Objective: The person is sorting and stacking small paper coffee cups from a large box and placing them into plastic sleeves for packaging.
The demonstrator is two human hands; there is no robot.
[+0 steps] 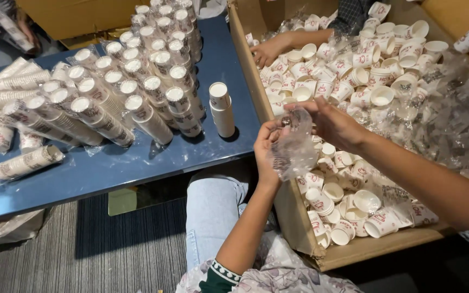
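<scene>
My left hand [267, 149] and my right hand [332, 122] both grip a crumpled clear plastic sleeve [294, 144], held over the near edge of a large cardboard box [294, 217]. The box is full of loose small white paper cups [354, 81] with red print, mixed with more clear plastic wrap [451, 114]. Another person's hand [270, 50] reaches into the cups at the far side of the box.
A blue table [137, 168] on the left carries many wrapped stacks of cups [137, 70], standing and lying, and one short unwrapped stack [221, 108] near the box. My jeans-covered knee [213, 211] is below. Grey carpet [82, 249] lies under the table.
</scene>
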